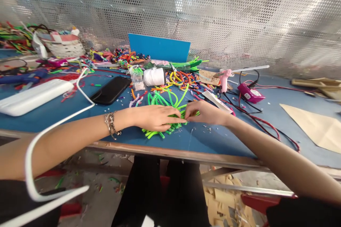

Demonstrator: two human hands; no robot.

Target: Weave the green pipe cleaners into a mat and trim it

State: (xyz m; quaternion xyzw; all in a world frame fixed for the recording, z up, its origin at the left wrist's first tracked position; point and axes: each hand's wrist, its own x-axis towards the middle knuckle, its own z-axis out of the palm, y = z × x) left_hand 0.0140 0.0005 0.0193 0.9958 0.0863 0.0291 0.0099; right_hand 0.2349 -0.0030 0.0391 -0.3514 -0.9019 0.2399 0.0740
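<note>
A loose bundle of green pipe cleaners (157, 98) lies on the blue tabletop, with loops at the back and cut ends towards the front edge. My left hand (157, 117) rests over the bundle, its fingers closed on the green pipe cleaners and pointing right. Its fingertips meet those of my right hand (205, 111), which is closed in a pinch at the right side of the bundle. Whatever the right fingertips pinch is hidden. A beaded bracelet (109, 123) circles my left wrist.
Behind the bundle are a white thread spool (154, 77) and a small plastic bag (137, 79). A black phone (112, 90), white power strip (34, 96) and white cable (53, 126) lie left. To the right are a pink glue gun (225, 79), purple box (250, 93) and cords.
</note>
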